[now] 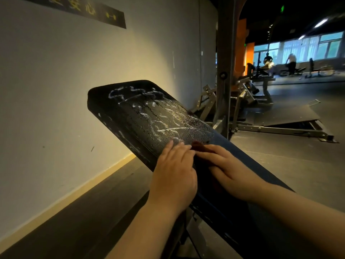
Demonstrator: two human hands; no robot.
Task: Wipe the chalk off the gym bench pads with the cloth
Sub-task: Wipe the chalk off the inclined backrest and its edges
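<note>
A black padded bench pad (115, 101) slopes up and away from me, and white chalk scribbles (149, 113) cover its upper half. My left hand (173, 172) lies flat on the pad with its fingers straight. Beside it, my right hand (229, 169) also lies flat, pressing on a dark red cloth (200, 147) of which only a small part shows under and ahead of the fingers. Both hands sit just below the chalked area.
A pale wall (74, 71) runs close along the left with a yellow skirting. A steel upright (224, 62) and low machine frames (280, 128) stand right of the bench. Far back right, people (291, 62) move near bright windows.
</note>
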